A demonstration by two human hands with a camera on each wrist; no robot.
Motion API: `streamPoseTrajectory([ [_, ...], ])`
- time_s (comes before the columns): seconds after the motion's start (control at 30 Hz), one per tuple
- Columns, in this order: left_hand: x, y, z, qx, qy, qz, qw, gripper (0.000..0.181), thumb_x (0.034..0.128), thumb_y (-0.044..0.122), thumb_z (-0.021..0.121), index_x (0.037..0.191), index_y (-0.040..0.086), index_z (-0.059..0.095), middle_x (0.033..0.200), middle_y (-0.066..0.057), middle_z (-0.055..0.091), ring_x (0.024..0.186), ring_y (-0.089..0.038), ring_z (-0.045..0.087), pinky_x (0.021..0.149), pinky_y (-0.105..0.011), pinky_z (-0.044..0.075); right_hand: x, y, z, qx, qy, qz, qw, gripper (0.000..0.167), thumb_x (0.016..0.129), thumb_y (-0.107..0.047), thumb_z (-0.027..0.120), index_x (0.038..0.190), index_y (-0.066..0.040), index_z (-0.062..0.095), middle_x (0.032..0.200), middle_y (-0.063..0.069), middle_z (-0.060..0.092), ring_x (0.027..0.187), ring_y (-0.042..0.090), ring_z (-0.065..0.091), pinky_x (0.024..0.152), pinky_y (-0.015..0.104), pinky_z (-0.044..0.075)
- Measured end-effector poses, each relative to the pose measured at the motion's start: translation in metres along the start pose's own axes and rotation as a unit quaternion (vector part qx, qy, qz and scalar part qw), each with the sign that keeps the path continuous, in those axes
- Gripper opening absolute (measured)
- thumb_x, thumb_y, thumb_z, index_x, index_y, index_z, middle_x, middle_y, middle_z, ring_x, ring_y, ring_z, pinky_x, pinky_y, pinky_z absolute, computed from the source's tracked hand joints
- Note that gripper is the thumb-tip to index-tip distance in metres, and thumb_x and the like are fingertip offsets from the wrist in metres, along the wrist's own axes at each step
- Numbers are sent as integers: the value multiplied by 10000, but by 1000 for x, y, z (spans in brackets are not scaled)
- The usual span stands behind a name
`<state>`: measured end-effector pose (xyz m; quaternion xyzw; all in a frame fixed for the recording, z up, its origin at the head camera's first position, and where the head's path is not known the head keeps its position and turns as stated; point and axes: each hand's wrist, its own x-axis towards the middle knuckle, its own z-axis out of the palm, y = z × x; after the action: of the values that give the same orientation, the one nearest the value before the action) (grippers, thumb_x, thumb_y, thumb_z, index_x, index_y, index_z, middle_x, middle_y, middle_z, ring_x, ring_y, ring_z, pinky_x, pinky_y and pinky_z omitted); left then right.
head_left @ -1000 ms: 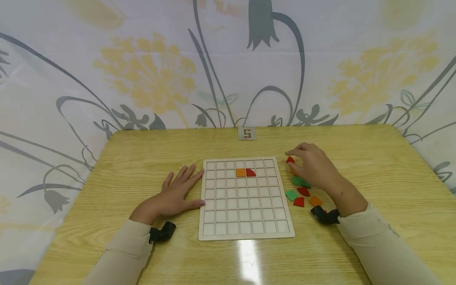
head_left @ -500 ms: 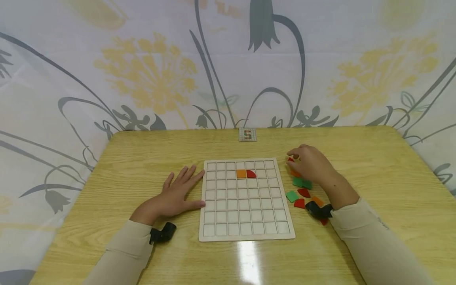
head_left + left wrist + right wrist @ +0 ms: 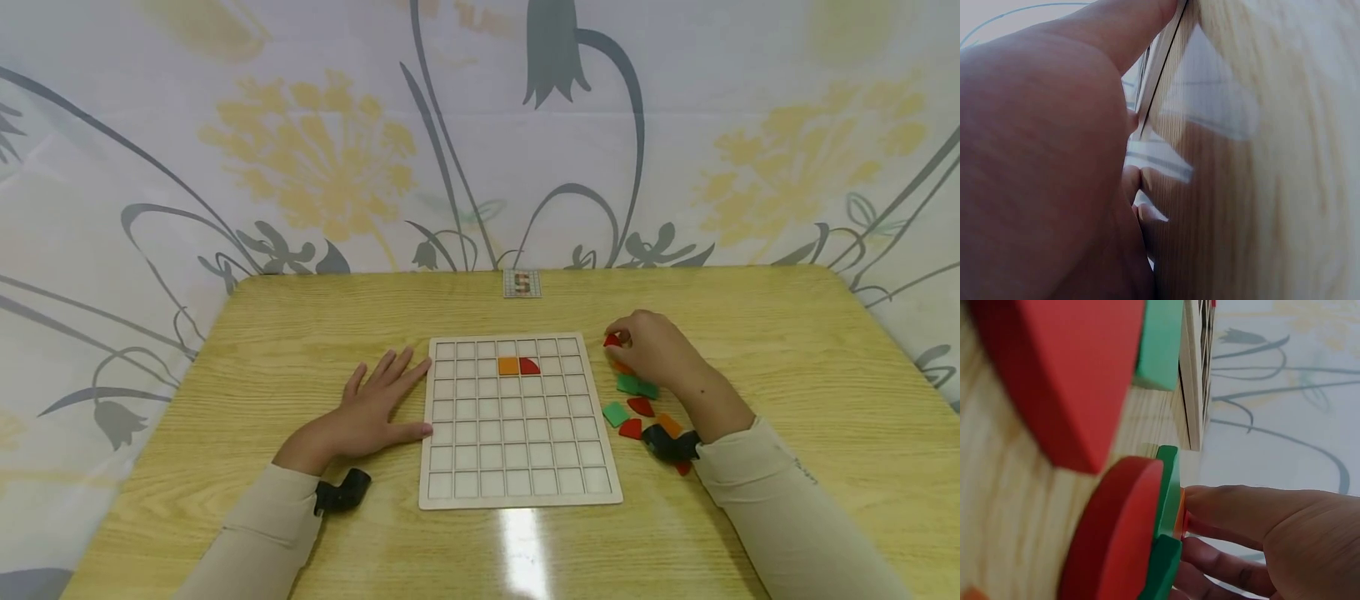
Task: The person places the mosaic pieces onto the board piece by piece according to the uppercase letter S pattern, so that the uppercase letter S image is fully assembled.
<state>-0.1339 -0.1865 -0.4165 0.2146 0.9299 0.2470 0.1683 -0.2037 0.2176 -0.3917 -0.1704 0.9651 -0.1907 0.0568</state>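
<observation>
The left hand point(image 3: 367, 417) lies flat with spread fingers left of the pale gridded board point(image 3: 517, 493); thumb and index fingertips touch its edge. In the left wrist view the palm point(image 3: 1041, 162) fills much of the frame. Beyond the board's right edge, the right hand point(image 3: 660, 354) pinches a red tile point(image 3: 612, 341) between thumb and fingers, mostly hidden. An orange tile point(image 3: 621, 367) is partly under that hand, beside green tiles point(image 3: 636, 386). In the board's second row sit an orange square tile point(image 3: 508, 366) and a red quarter-circle tile point(image 3: 529, 366), side by side.
Nearer the wrist lie a light green square tile point(image 3: 616, 414), red tiles point(image 3: 631, 428) and another orange tile point(image 3: 670, 425), partly behind the black wrist camera point(image 3: 667, 444). A small patterned card point(image 3: 522, 283) lies at the table's point(image 3: 337, 308) back edge, before a floral cloth point(image 3: 480, 150).
The right hand has shifted slightly nearer, and its fingers have closed around the red tile. The left hand, board and tiles on it stay as they were.
</observation>
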Motion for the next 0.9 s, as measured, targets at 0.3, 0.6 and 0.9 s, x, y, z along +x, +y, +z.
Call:
streamPoseTrajectory([
  [0.3,0,1,-2,-60,-24,-12,10000,905,937,530,636,1629,226,138,1701,-86,-28,1563,-349,-81,1187,-617,-131,0,-1,0,-13,19,-115,9999,250,921,-103,697,1127,37,725,982,204,679,843,298,626,759,463,549],
  [0.6,0,0,-1,-20,-5,-16,10000,903,936,532,636,1628,220,147,1701,-92,-19,1564,-351,-72,1187,-625,-122,-2,-2,1,-33,6,-105,9999,280,931,-144,694,1173,-5,723,1028,191,651,857,279,621,753,441,549],
  [0.9,0,-1,0,-54,4,22,10000,902,935,534,637,1628,232,145,1702,-86,-18,1565,-348,-73,1187,-620,-126,-2,-3,5,-124,61,-78,9999,235,927,-164,706,1126,-44,743,1014,163,671,856,272,632,749,445,552],
])
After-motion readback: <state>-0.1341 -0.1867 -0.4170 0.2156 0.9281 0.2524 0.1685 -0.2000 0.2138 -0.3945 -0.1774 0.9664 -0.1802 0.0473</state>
